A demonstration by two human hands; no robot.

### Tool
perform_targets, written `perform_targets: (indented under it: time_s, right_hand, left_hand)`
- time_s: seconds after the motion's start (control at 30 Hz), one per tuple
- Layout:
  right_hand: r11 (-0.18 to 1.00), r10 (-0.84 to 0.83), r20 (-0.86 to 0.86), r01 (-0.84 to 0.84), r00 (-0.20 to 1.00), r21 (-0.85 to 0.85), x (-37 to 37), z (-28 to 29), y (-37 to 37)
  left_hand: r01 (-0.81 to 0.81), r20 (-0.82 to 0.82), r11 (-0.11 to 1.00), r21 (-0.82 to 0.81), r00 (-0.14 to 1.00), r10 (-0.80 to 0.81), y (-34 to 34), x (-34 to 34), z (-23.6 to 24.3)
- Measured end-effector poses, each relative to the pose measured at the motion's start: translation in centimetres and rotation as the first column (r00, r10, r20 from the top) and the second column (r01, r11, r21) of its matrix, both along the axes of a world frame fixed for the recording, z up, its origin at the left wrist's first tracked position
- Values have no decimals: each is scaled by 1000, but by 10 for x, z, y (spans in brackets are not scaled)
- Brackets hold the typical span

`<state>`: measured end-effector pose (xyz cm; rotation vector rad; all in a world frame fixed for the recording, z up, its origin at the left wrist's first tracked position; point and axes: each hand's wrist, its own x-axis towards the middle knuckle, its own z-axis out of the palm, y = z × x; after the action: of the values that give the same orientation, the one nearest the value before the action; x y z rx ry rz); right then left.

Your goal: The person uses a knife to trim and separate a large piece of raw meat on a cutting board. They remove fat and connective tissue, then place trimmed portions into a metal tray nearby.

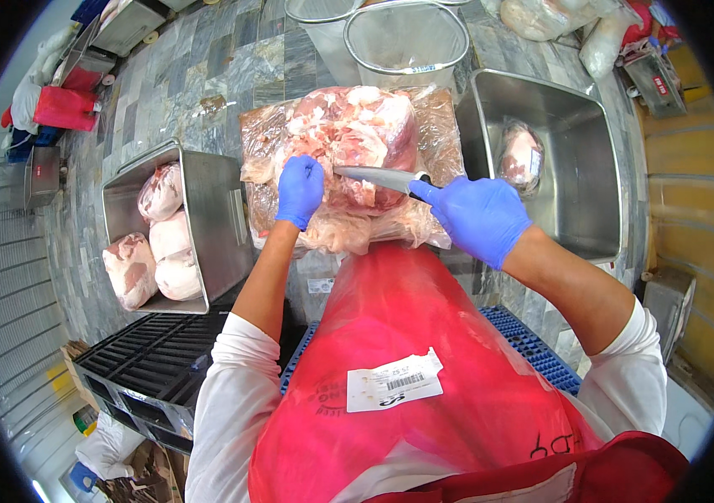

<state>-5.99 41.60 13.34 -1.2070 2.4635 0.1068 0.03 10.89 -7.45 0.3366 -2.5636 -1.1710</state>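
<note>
One raw meat piece (365, 134) between left hand (300, 191), clenched at its edge, and right hand (478, 220), gripping a knife (379, 177).

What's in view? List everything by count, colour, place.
Large raw meat: one, pink and white, centre
Film-covered flat surface: one, brown, under the meat
Long steel knife: one, silver with black handle, at the meat
Rectangular steel bins: two, silver, either side of the meat
Rounded meat pieces: four visible, pale pink, left bin
Wrapped meat piece: one, pink, right bin
Hoop-rimmed containers: at least two, translucent, top centre
Slatted plastic stack: one, black, lower left
Gridded plastic platform: count unclear, blue, behind the apron
Co-worker: at least one, red and white, upper left
Apron: one, red, lower centre
Left hand: one, gloved blue, closed at the meat's edge
Right hand: one, gloved blue, around the knife handle
</note>
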Motion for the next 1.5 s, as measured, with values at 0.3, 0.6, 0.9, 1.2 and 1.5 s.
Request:
perform_targets:
  time_s: [0.3, 0.6, 0.9, 1.2, 1.5]
  right_hand:
    - [985, -91, 74, 101, 993, -141, 17, -27, 16]
    - [962, -146, 130, 172, 981, -210, 31, -42, 18]
    - [968, -82, 27, 86, 996, -235, 33, -36, 11]
    - [971, -116, -39, 106, 992, -213, 13, 24, 3]
    - [984, -53, -49, 44, 997, -172, -3, 8, -10]
  left_hand:
    - [-12, -103, 999, 35, 995, 16, 4, 9, -3]
    - [-13, -107, 982, -187, 994, -7, 8, 17, 11]
    - [137, 233, 820, -557, 973, -4, 11, -10, 37]
    - [71, 272, 858, -508, 959, 81, 32, -2, 28]
    - [-13, -39, 893, -450, 999, -5, 53, 51, -10]
